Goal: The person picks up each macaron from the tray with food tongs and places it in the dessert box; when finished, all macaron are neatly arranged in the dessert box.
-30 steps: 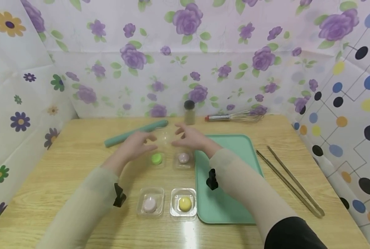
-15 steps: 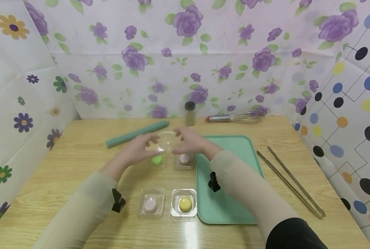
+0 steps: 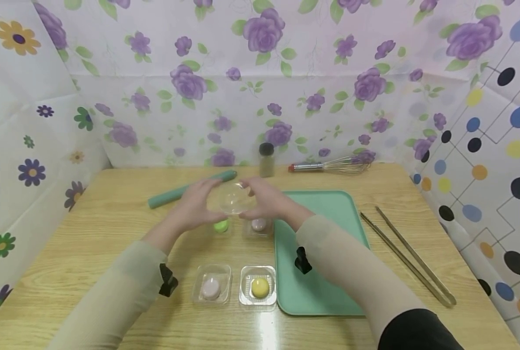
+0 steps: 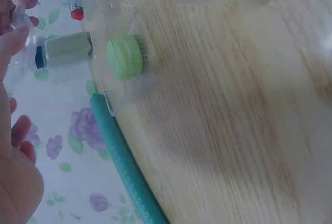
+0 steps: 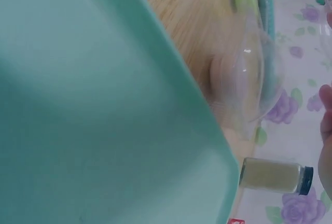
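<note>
A clear plastic dome lid (image 3: 234,198) is held between my two hands over the back of the table. My left hand (image 3: 195,208) grips its left side, thumb toward me and fingers at the far side. My right hand (image 3: 266,198) grips the opposite side in the same way. Just in front of it, a green macaron (image 4: 124,57) sits in a clear box, partly covered by my left thumb in the head view. Beside that is a lilac macaron (image 3: 259,224) in another box, with a clear dome (image 5: 259,73) over it in the right wrist view.
Nearer me are clear boxes with a pale pink macaron (image 3: 211,288) and a yellow macaron (image 3: 260,288). A green tray (image 3: 319,291) lies under my right forearm, with tongs (image 3: 410,257) to its right. Behind are a teal rolling pin (image 3: 168,197), a jar (image 3: 266,163) and a whisk (image 3: 330,165).
A second ago my hands hovered apart around the dome lid. They have closed in on its two sides, and it now shows slightly nearer me and more plainly.
</note>
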`<state>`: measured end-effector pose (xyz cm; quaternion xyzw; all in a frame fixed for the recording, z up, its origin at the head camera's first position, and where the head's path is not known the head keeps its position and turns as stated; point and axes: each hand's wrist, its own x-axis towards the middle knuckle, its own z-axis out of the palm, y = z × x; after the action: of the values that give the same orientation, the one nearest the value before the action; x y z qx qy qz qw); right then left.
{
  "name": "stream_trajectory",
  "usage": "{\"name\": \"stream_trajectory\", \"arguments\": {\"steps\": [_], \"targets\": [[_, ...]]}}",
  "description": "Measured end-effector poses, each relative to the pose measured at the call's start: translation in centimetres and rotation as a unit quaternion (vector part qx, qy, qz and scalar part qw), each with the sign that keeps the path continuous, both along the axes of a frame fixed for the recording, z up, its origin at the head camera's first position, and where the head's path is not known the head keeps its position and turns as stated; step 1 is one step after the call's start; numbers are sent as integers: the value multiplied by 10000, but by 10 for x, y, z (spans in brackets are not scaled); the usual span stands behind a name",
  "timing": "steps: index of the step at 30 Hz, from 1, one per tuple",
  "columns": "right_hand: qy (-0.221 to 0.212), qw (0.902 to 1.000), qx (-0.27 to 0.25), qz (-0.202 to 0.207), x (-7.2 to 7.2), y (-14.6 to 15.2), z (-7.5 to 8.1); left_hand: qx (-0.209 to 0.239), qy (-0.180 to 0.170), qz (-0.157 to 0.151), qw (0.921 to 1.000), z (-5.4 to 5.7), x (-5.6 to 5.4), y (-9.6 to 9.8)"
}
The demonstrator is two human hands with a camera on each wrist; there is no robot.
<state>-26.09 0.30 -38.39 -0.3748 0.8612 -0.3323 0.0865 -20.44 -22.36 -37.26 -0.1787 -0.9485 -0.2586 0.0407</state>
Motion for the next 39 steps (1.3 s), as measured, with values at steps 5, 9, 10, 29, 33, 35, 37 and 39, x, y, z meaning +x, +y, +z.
{"name": "stream_trajectory", "arguments": {"steps": [5, 9, 10, 29, 33, 35, 37, 39], "targets": [[-1610, 9825, -893, -277, 1, 0, -2, -149, 504, 168, 9985, 0, 2, -2], [-3414, 9245, -1662, -347, 2, -3, 0, -284, 771, 214, 9964, 1, 3, -2], [-3734, 9103, -1751, -359, 2, -4, 1, -316, 830, 196, 9959, 1, 3, -3], [-4384, 8817, -1694, -407, 3, -10, 6, -605, 1148, -104, 9915, 5, 9, -3], [-3037, 9437, -1292, -228, 3, -8, 4, -93, 539, -104, 9984, 5, 6, -6], [-2251, 9682, -1080, -164, 2, -7, 1, 211, 64, -159, 9996, 4, 5, -9], [-1638, 9819, -948, -117, 2, -7, -2, 469, -470, -206, 9976, 3, 5, -13], [-1254, 9876, -946, -34, 3, -8, -3, 646, -914, -240, 9934, 3, 5, -16]]}}
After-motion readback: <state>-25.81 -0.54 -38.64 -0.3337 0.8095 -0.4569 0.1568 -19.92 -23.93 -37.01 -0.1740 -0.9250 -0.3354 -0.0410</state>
